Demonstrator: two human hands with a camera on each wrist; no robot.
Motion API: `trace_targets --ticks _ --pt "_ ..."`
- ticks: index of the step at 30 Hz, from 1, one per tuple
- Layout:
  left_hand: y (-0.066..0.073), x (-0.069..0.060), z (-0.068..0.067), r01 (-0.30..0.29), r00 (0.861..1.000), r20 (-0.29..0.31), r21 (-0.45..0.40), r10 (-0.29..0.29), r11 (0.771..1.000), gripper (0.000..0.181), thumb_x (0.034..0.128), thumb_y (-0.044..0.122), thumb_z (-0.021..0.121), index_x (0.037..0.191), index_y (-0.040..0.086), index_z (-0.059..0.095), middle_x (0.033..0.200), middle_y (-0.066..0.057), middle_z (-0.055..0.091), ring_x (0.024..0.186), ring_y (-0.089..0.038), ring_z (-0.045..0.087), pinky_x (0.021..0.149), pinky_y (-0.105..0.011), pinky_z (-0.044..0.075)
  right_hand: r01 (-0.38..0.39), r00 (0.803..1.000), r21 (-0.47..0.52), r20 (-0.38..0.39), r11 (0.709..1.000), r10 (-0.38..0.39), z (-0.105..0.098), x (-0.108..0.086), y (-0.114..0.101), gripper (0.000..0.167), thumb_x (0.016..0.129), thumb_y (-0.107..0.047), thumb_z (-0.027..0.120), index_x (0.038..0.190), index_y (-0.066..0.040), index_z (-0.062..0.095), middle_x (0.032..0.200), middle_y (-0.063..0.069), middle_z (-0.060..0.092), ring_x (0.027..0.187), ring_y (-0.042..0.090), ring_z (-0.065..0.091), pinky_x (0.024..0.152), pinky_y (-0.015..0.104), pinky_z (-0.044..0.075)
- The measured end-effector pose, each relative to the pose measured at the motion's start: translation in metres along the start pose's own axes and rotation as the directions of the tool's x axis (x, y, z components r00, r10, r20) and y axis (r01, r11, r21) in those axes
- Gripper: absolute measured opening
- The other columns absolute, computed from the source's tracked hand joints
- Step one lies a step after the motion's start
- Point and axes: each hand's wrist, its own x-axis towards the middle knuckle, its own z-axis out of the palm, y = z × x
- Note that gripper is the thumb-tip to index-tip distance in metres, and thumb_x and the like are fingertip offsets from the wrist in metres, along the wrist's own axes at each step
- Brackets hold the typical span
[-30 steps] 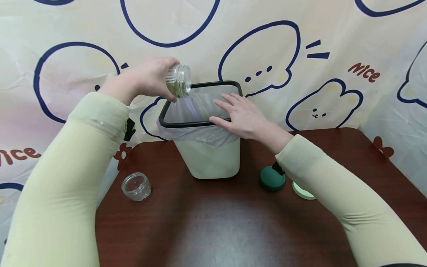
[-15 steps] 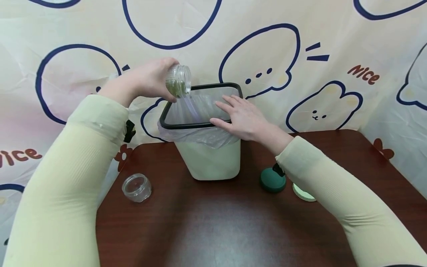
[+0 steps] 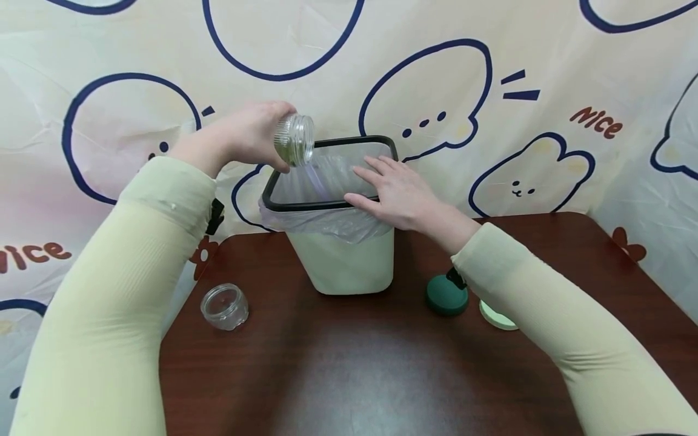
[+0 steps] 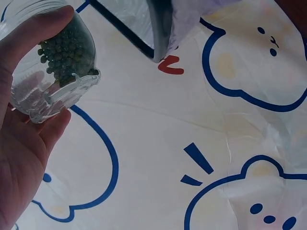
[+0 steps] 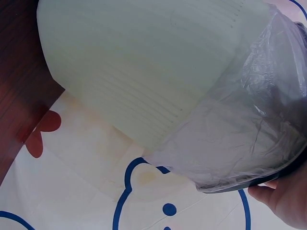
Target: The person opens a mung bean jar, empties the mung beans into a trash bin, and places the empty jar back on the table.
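Note:
My left hand point(image 3: 248, 136) grips a clear ribbed jar point(image 3: 295, 140), tipped on its side with its lidless mouth toward the right. It hangs above the left rim of a pale green trash can point(image 3: 349, 263). In the left wrist view, small round green beans point(image 4: 67, 52) lie inside the jar point(image 4: 88, 43). Whether any are falling out I cannot tell. My right hand point(image 3: 400, 194) rests on the trash can's right rim, fingers spread over the opening. A translucent bag point(image 3: 338, 221) lines the can and folds over its black rim. The right wrist view shows fingertips point(image 5: 266, 191) touching that rim.
A small clear open jar point(image 3: 225, 307) stands on the brown table point(image 3: 349, 363) at left. A dark green lid point(image 3: 446, 295) and a light green lid point(image 3: 497, 316), partly behind my right sleeve, lie at right. A printed cloth point(image 3: 425, 79) hangs close behind.
My left hand and the jar have dropped a little and shifted slightly right. My right hand holds its place on the rim, and the trash can stands where it was.

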Motion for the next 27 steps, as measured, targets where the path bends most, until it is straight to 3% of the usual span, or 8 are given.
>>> trace_targets --ticks 5,9,12,17,27 --pt "0.001 0.001 -0.002 -0.011 1.000 0.015 -0.029 0.011 1.000 0.089 0.0674 0.008 0.085 0.140 -0.007 0.036 0.133 -0.025 0.047 0.118 -0.040 0.047 0.099 -0.054 0.041 0.003 1.000 0.000 -0.006 1.000 -0.003 0.000 0.000 -0.001 0.072 0.095 -0.064 0.037 0.152 -0.020 0.035 0.158 0.010 0.023 0.145 0.030 0.017 0.115 0.048 0.013" --pt "0.004 0.002 -0.011 -0.024 0.999 -0.032 -0.043 0.023 0.999 0.092 0.0660 0.006 0.085 0.141 -0.006 0.034 0.135 -0.026 0.045 0.120 -0.042 0.045 0.099 -0.056 0.040 0.003 1.000 0.000 -0.003 1.000 -0.003 0.000 0.000 -0.001 0.072 0.095 -0.064 0.037 0.152 -0.020 0.034 0.158 0.010 0.023 0.145 0.030 0.016 0.115 0.047 0.012" --pt "0.007 0.003 -0.014 -0.030 0.999 -0.045 0.003 0.030 1.000 0.092 0.0649 0.008 0.086 0.141 -0.006 0.036 0.134 -0.025 0.047 0.119 -0.042 0.046 0.099 -0.055 0.039 0.001 1.000 -0.001 -0.006 1.000 -0.001 0.000 -0.001 -0.002 0.072 0.095 -0.063 0.038 0.152 -0.020 0.034 0.158 0.009 0.023 0.145 0.030 0.016 0.115 0.047 0.012" --pt "0.006 0.004 -0.007 -0.030 0.999 0.013 0.041 0.029 0.999 0.090 0.0661 0.011 0.086 0.140 -0.007 0.037 0.132 -0.025 0.048 0.117 -0.040 0.046 0.100 -0.054 0.039 0.000 1.000 -0.004 -0.008 1.000 0.000 -0.001 0.000 -0.002 0.072 0.095 -0.064 0.037 0.152 -0.020 0.034 0.158 0.009 0.023 0.145 0.030 0.016 0.115 0.047 0.013" --pt "0.004 0.006 0.003 -0.030 0.999 0.019 0.028 0.030 0.999 0.088 0.0666 0.009 0.085 0.139 -0.007 0.038 0.131 -0.025 0.048 0.118 -0.039 0.047 0.101 -0.053 0.039 0.001 1.000 -0.014 -0.023 1.000 -0.001 0.002 0.000 0.000 0.078 0.091 -0.068 0.043 0.151 -0.019 0.036 0.158 0.010 0.025 0.144 0.030 0.018 0.115 0.047 0.015"
